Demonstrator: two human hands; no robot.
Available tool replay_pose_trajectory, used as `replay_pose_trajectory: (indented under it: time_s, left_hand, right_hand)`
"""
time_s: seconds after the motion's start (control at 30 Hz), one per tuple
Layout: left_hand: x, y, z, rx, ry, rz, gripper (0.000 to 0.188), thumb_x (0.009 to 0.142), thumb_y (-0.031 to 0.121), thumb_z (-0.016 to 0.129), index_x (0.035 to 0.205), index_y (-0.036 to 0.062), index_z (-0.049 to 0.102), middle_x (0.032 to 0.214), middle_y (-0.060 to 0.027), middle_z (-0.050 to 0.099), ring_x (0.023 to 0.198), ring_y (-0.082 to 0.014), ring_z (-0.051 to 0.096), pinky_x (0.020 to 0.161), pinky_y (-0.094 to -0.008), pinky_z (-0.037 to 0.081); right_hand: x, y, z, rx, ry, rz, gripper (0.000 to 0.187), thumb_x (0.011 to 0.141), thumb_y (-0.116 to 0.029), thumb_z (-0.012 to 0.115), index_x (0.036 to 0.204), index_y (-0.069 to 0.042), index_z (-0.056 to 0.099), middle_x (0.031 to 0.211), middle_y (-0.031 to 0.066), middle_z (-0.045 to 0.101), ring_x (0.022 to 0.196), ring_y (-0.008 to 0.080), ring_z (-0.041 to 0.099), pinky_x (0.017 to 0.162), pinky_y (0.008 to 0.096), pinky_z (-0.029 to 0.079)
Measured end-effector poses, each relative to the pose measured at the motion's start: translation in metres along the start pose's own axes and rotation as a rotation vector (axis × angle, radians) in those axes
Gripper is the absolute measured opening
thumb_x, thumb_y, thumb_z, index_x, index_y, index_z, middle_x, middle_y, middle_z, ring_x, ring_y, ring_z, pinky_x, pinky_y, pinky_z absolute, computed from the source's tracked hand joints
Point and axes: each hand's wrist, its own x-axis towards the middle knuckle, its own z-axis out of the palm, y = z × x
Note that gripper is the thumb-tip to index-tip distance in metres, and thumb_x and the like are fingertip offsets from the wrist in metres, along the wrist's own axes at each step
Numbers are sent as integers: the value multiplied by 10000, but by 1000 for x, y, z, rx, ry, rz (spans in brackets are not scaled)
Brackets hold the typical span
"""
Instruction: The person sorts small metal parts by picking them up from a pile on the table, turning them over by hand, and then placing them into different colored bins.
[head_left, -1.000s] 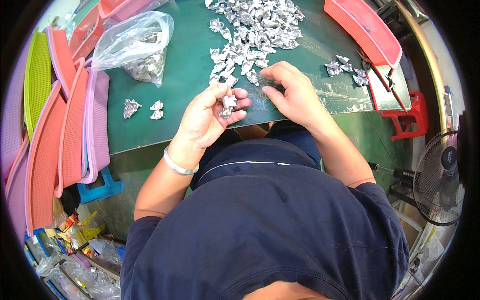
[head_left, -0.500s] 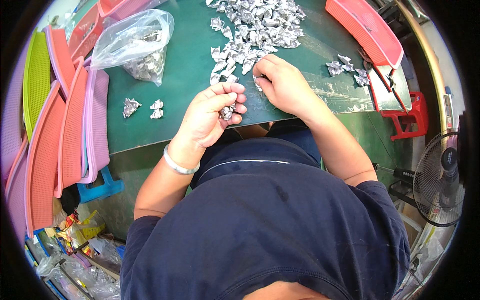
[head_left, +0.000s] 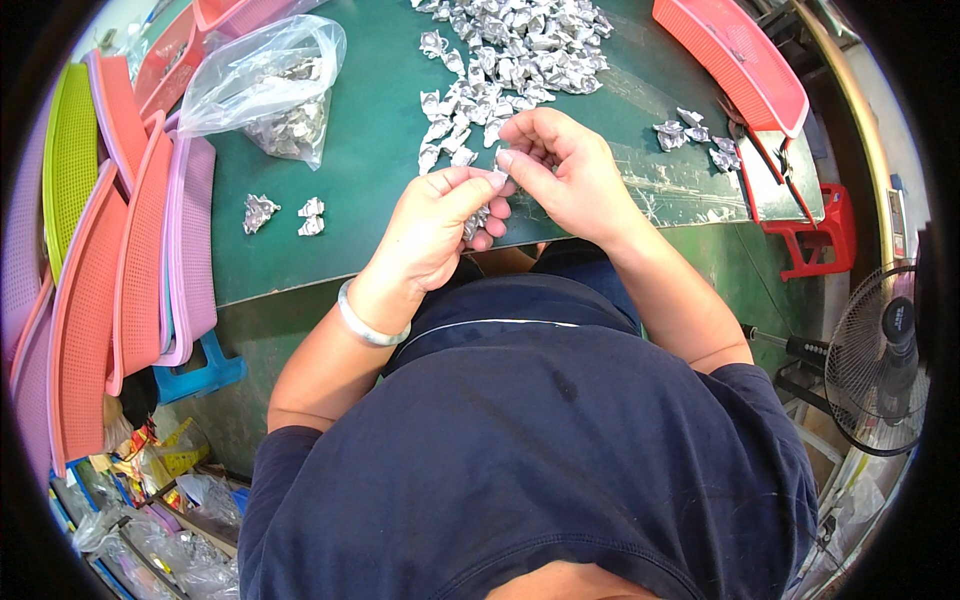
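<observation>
My left hand (head_left: 425, 222) is closed around several small silver metal parts (head_left: 477, 221), partly hidden by its curled fingers. Its thumb and forefinger meet the fingertips of my right hand (head_left: 575, 178) above the near edge of the green table (head_left: 380, 225). A pale sliver of a metal part (head_left: 500, 160) shows in the right hand's pinch; the rest of it is covered. Just beyond the hands spreads a large pile of the same silver castings (head_left: 530, 50). Left of my hands lie two small groups of parts, one spiky cluster (head_left: 260, 213) and one smaller (head_left: 312, 217).
A clear plastic bag (head_left: 290, 110) of metal parts sits at the back left. Stacked coloured baskets (head_left: 85, 310) crowd the left side. At the right are a pink basket (head_left: 735, 60), some loose parts (head_left: 690, 130), a red stool (head_left: 830, 235) and a fan (head_left: 875, 360).
My left hand has moved slightly right and its thumb has come forward. The right hand has shifted from the pile's near edge to meet it, bringing a part along.
</observation>
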Motion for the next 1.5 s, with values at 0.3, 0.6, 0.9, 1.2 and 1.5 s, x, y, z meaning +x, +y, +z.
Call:
replay_pose_trajectory:
  time_s: [0.3, 0.6, 0.9, 1.2, 1.5]
  left_hand:
    - [3, 4, -9, -18, -9, 42, 178, 853, 177, 530, 831, 12, 594, 666, -41, 568, 539, -116, 509, 451, -208, 370]
    - [-1, 5, -8, -107, -19, 3, 283, 884, 222, 442, 826, -14, 587, 672, -60, 566, 547, -134, 498, 464, -222, 373]
    - [1, 4, -10, -94, -17, 22, 208, 854, 191, 514, 792, 9, 594, 645, -44, 565, 511, -122, 506, 453, -222, 387]
    - [0, 4, -7, -90, -6, -5, 228, 868, 214, 502, 768, 20, 569, 643, -53, 557, 515, -126, 500, 437, -211, 374]
    - [-1, 3, -8, -90, -14, -2, 228, 868, 216, 503, 772, 19, 567, 639, -55, 557, 512, -124, 501, 433, -206, 377]
  right_hand:
    - [-3, -3, -16, -75, -198, -111, 190, 811, -17, 583, 1001, -15, 572, 842, -5, 561, 743, 46, 504, 651, 194, 421]
    - [-8, 2, -10, 211, -165, 113, 179, 813, -38, 590, 986, 6, 571, 828, 47, 603, 762, 90, 557, 687, 238, 463]
    - [-9, -7, -10, 55, -104, -88, 231, 768, -21, 632, 991, 1, 576, 811, 47, 606, 694, 97, 558, 633, 235, 455]
    - [-10, -6, -9, 12, -69, -115, 236, 779, -43, 632, 1004, -2, 575, 833, 63, 618, 735, 115, 583, 625, 237, 457]
    - [-11, -2, -10, 29, -81, -132, 274, 775, -11, 617, 1044, -12, 563, 872, 64, 614, 739, 113, 579, 625, 234, 456]
